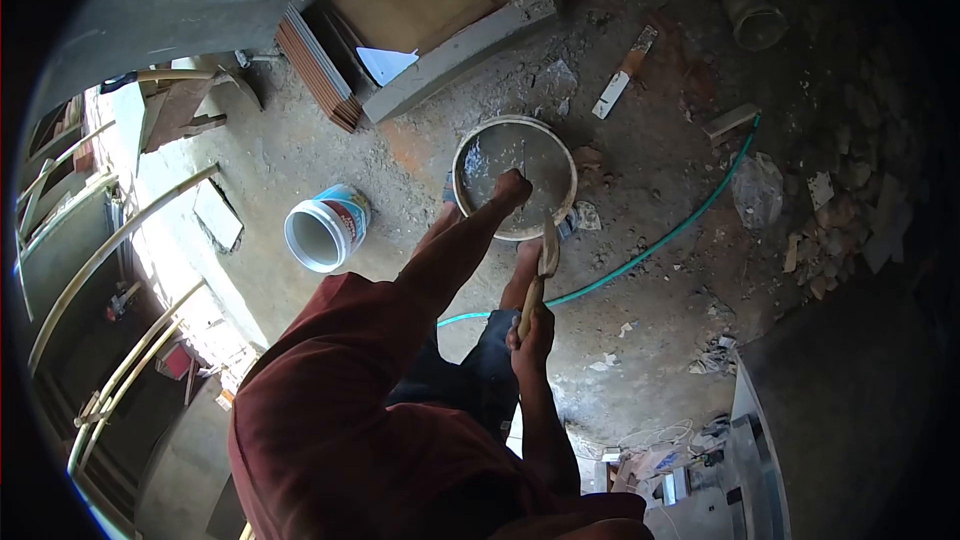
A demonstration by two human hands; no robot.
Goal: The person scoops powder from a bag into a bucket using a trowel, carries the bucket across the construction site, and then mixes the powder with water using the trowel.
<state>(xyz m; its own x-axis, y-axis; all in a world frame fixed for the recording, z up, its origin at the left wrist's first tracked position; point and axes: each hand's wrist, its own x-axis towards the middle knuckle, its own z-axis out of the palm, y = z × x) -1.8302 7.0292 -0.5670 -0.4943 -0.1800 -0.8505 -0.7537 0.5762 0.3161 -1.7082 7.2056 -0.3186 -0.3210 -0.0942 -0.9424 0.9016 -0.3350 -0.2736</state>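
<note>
A round tub (pixel 568 202) of grey, wet mix stands on the floor between my feet. Over the tub, my left hand (pixel 513 188) is closed around something thin that points up into the mix; most of it is hidden by the fingers. My right hand (pixel 532 328) is wrapped round the wooden handle of a tool (pixel 549 248), just outside the tub's near right rim. The tool's upper end reaches that rim. To the left of the tub, a white bucket (pixel 316 237) with a blue and red label leans on its side.
A green hose (pixel 655 248) curves across the floor on the right. Stacked tiles (pixel 318 80) stand beside a concrete-edged box (pixel 465 52) at the top. Rubble (pixel 850 225) lies at far right, and bent poles (pixel 115 240) stand at left.
</note>
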